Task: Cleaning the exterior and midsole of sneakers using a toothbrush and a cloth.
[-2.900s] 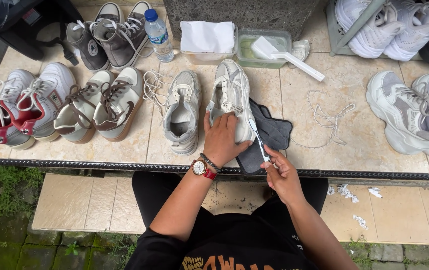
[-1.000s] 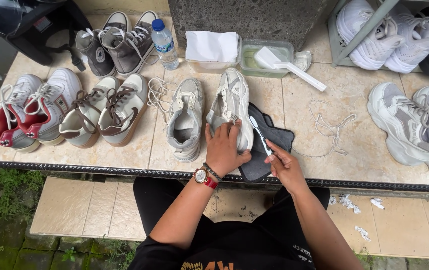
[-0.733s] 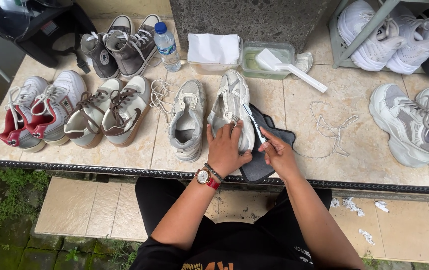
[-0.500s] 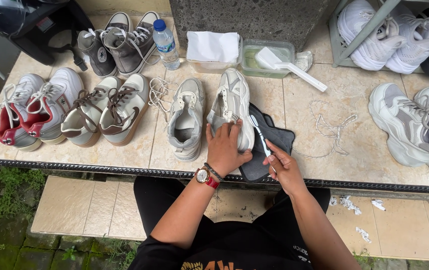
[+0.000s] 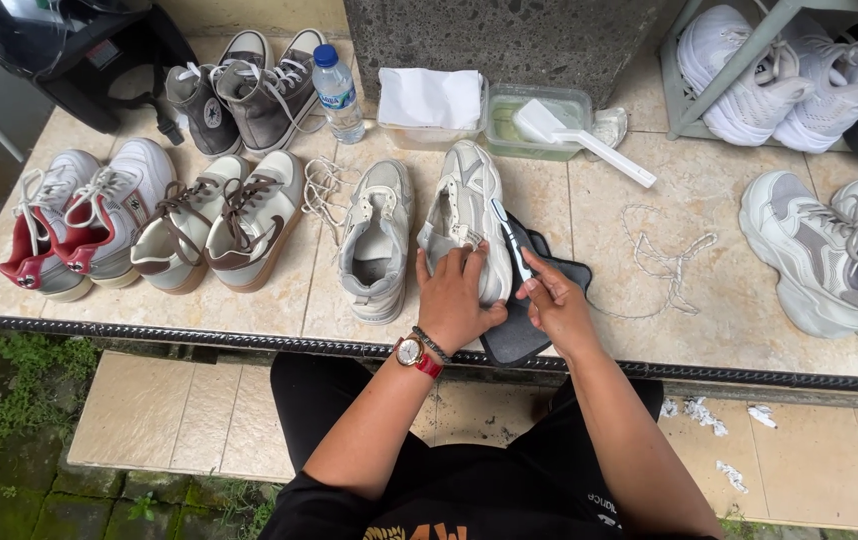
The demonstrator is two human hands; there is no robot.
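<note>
A pale shoe (image 5: pixel 469 215) is brushed at the frame's centre.
The shoe is pressed down by the left hand (image 5: pixel 457 300); a toothbrush (image 5: pixel 511 238) is gripped in the right hand (image 5: pixel 557 305), over a dark cloth (image 5: pixel 539 300).

A clear water bottle (image 5: pixel 337 82) with a blue cap and blue-white label stands far left-centre; right of it, a clear tissue-filled box (image 5: pixel 431 102).
</note>
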